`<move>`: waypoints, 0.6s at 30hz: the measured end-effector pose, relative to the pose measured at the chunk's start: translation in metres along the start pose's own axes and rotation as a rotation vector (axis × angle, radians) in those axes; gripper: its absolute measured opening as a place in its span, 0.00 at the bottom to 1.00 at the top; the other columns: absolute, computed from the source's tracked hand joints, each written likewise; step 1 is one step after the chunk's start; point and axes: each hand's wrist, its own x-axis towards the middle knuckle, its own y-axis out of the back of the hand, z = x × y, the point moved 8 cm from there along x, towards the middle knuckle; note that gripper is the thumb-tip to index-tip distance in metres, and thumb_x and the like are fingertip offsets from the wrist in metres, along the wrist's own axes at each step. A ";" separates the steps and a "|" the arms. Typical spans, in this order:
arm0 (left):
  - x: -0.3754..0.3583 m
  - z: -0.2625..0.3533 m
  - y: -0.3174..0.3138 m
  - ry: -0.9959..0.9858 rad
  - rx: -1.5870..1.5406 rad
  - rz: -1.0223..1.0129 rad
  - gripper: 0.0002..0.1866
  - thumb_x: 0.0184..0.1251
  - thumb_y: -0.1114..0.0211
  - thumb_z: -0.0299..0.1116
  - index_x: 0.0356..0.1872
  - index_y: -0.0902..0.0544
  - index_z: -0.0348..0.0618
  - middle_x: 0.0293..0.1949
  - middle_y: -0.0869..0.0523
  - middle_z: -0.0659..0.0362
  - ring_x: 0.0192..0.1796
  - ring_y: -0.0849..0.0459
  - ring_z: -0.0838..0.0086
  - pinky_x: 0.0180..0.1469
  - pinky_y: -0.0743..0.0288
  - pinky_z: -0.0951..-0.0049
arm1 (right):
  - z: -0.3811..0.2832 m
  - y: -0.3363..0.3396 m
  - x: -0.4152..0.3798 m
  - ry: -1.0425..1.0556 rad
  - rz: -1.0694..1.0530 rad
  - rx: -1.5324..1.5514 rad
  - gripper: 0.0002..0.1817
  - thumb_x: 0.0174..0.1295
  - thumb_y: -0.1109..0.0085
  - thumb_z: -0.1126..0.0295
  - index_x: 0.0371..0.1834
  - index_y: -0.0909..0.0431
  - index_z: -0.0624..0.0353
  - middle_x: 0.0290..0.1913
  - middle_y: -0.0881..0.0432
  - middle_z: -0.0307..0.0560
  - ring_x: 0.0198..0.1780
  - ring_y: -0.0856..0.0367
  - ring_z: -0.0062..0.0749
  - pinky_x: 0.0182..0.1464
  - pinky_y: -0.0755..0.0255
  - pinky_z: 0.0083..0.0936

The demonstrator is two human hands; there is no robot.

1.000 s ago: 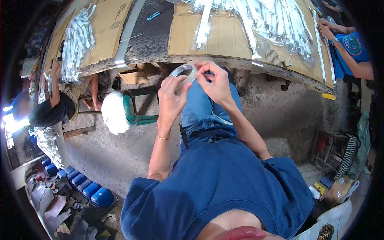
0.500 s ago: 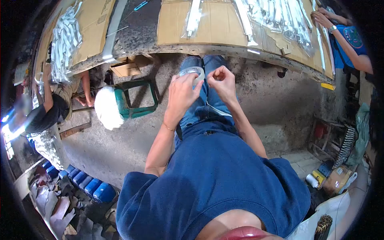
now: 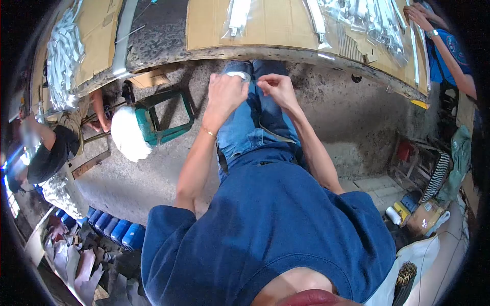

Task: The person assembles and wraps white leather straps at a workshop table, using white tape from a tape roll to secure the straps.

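My left hand [image 3: 227, 93] is closed around a roll of clear tape [image 3: 239, 75], held above my thighs by the table's front edge. Most of the roll is hidden behind the fingers; only its pale rim shows. Beside it, my right hand [image 3: 280, 92] has its thumb and fingertips drawn together in a pinch. Whatever lies between those fingertips is too small to make out. A narrow gap separates the two hands. Both are nearest to the cardboard-covered table [image 3: 275, 33], over my jeans [image 3: 245, 135].
Plastic-wrapped strips [image 3: 238, 18] and a heap of bagged strips [image 3: 370, 25] lie on the table. One co-worker [image 3: 451, 56] stands at the right, another [image 3: 51, 153] sits at the left. A green stool [image 3: 189, 107] and blue containers [image 3: 120, 230] stand on the floor.
Both hands have moved slightly forward toward the table edge. My left hand has turned so its back covers more of the tape roll. My right hand stays pinched.
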 end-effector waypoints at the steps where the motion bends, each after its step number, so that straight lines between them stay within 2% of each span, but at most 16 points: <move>1: 0.008 -0.006 -0.007 0.019 0.019 -0.016 0.17 0.60 0.38 0.45 0.27 0.14 0.40 0.27 0.15 0.45 0.33 0.15 0.53 0.49 0.32 0.55 | 0.005 0.001 0.007 -0.047 0.011 -0.042 0.08 0.58 0.35 0.75 0.38 0.16 0.68 0.29 0.17 0.38 0.28 0.24 0.18 0.30 0.29 0.18; 3: 0.018 -0.011 -0.013 0.037 0.056 -0.022 0.17 0.60 0.37 0.46 0.27 0.14 0.41 0.27 0.14 0.45 0.33 0.15 0.53 0.50 0.32 0.54 | 0.013 -0.001 0.015 -0.103 0.022 -0.081 0.07 0.59 0.35 0.75 0.38 0.17 0.67 0.29 0.17 0.38 0.28 0.24 0.18 0.32 0.29 0.17; 7: 0.032 -0.018 -0.023 0.091 0.100 -0.042 0.19 0.59 0.37 0.48 0.27 0.13 0.41 0.28 0.14 0.46 0.34 0.14 0.54 0.51 0.32 0.53 | 0.022 0.000 0.028 -0.085 0.099 0.073 0.06 0.58 0.37 0.74 0.33 0.16 0.67 0.28 0.15 0.43 0.30 0.21 0.21 0.34 0.27 0.20; 9: 0.034 -0.018 -0.027 0.104 0.099 -0.057 0.19 0.59 0.37 0.49 0.27 0.13 0.41 0.29 0.14 0.46 0.35 0.14 0.54 0.52 0.32 0.53 | 0.035 -0.002 0.034 -0.148 0.097 0.211 0.06 0.56 0.38 0.77 0.33 0.17 0.68 0.29 0.15 0.45 0.31 0.20 0.23 0.36 0.27 0.20; 13: 0.040 -0.022 -0.034 0.145 0.076 -0.116 0.20 0.60 0.37 0.49 0.28 0.13 0.40 0.30 0.13 0.45 0.36 0.13 0.54 0.55 0.33 0.51 | 0.047 0.001 0.044 -0.158 0.097 0.142 0.06 0.54 0.39 0.78 0.32 0.17 0.70 0.30 0.14 0.48 0.31 0.19 0.25 0.36 0.25 0.21; 17: 0.044 -0.026 -0.042 0.149 0.094 -0.132 0.20 0.60 0.37 0.50 0.28 0.13 0.41 0.30 0.13 0.45 0.36 0.13 0.54 0.55 0.33 0.50 | 0.049 0.003 0.045 -0.170 0.122 0.128 0.06 0.53 0.38 0.77 0.32 0.17 0.70 0.32 0.13 0.50 0.32 0.17 0.27 0.38 0.23 0.22; 18: 0.045 -0.027 -0.043 0.137 0.106 -0.121 0.21 0.61 0.39 0.51 0.30 0.12 0.43 0.30 0.13 0.45 0.36 0.14 0.54 0.52 0.31 0.53 | 0.046 0.003 0.045 -0.176 0.117 0.126 0.06 0.53 0.38 0.77 0.31 0.17 0.70 0.32 0.13 0.51 0.33 0.16 0.27 0.39 0.22 0.22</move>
